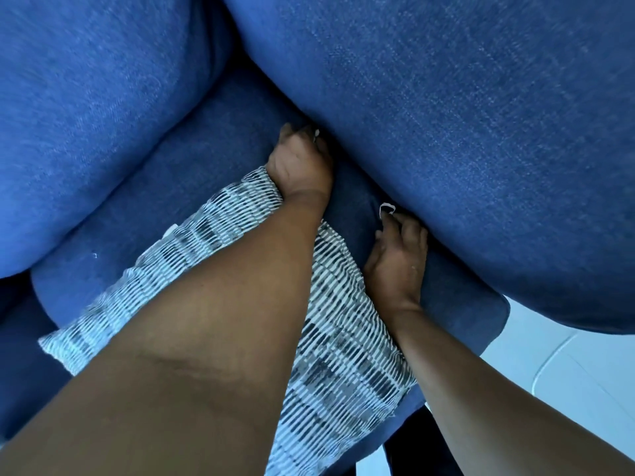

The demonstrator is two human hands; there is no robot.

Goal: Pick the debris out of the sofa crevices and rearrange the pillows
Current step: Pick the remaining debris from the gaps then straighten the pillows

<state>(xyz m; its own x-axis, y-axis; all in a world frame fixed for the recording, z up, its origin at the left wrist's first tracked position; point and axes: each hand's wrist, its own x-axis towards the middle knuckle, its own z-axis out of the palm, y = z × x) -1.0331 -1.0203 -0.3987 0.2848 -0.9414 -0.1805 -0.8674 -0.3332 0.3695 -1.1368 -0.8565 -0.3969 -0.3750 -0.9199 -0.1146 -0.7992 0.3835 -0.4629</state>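
A blue sofa fills the view, with its seat cushion (pixel 192 166) below and a back cushion (pixel 446 115) above it. My left hand (pixel 299 163) reaches into the crevice between them, fingers curled, and pinches a small white scrap (pixel 316 133). Further right along the same crevice, the fingertips of my right hand (pixel 398 255) pinch a small white loop of debris (pixel 387 208) that stands up off the seat. A white pillow with a grey dash pattern (pixel 213 218) lies on the seat under my left forearm and between both arms.
A second blue back cushion (pixel 86 115) bulges at the left. Pale floor (pixel 567 355) shows at the lower right past the seat's front corner (pixel 494 310). A tiny white speck (pixel 95 255) sits on the seat near the left cushion.
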